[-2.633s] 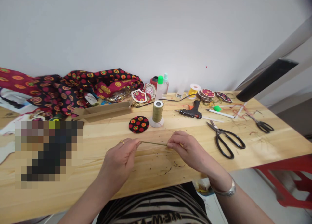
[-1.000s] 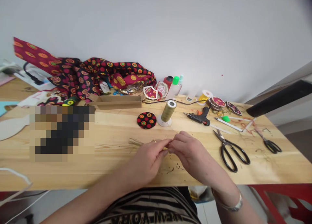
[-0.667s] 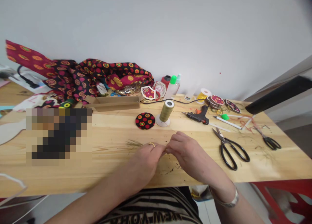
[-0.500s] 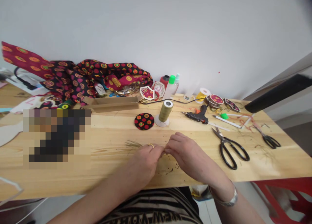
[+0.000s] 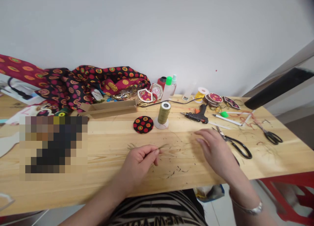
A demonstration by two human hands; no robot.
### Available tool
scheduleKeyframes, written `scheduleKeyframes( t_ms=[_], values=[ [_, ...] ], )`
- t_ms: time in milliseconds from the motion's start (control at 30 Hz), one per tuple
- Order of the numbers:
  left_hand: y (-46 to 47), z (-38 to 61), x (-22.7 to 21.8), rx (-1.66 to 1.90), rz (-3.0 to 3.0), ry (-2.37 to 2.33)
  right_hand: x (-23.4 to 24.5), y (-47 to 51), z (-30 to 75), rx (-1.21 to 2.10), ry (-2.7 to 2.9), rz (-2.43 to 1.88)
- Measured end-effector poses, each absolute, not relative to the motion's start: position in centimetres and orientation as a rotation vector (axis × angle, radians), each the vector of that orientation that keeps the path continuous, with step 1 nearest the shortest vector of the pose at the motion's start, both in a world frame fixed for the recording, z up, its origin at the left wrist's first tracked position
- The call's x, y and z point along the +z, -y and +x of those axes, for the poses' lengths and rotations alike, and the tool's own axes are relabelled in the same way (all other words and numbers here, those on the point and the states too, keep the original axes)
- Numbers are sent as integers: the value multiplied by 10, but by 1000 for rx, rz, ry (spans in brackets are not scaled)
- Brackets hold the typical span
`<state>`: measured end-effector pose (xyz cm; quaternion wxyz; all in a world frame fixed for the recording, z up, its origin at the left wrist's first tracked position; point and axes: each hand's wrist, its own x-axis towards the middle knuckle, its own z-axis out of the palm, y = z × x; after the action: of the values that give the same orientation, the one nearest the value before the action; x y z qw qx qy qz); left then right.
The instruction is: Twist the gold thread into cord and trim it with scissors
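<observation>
My left hand [image 5: 143, 159] pinches a small bunch of olive-green threads [image 5: 163, 146] between thumb and fingers, their ends showing on both sides of it. Over to the right, my right hand [image 5: 212, 150] is open, with its fingers stretched out and nothing seen in them. It covers part of the large black-handled scissors [image 5: 239, 147]; whether it touches them I cannot tell. A spool of olive thread [image 5: 164, 114] stands upright beyond my hands, beside a round patterned fabric disc [image 5: 143, 124].
A black glue gun [image 5: 200, 116] lies behind my right hand. Smaller scissors [image 5: 272, 137] and a white pen [image 5: 228, 119] are at the right. Along the wall are a cardboard box [image 5: 111, 109], patterned cloth [image 5: 73, 82] and a green-capped bottle [image 5: 167, 90]. Dark scraps [image 5: 176, 170] dot the table.
My right hand has let go near the left hand and moved right to the large scissors, its fingers opening. The left hand still pinches the threads, whose right-hand ends are now exposed.
</observation>
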<state>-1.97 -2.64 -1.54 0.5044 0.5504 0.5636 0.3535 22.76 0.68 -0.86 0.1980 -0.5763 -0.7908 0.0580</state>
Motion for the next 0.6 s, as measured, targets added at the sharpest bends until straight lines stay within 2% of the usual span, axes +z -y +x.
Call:
scheduleKeyframes(
  t_ms=[100, 233, 600],
  values=[
    [26, -21, -19, 859, 1073, -1319, -19, -3, 264, -193, 2093, -2063],
    [27, -23, -23, 909, 912, -1243, -29, 5, 294, -220, 2003, -2447],
    [27, -22, -24, 984, 775, -1237, -35, 10, 306, -36, 2019, -2421]
  ],
)
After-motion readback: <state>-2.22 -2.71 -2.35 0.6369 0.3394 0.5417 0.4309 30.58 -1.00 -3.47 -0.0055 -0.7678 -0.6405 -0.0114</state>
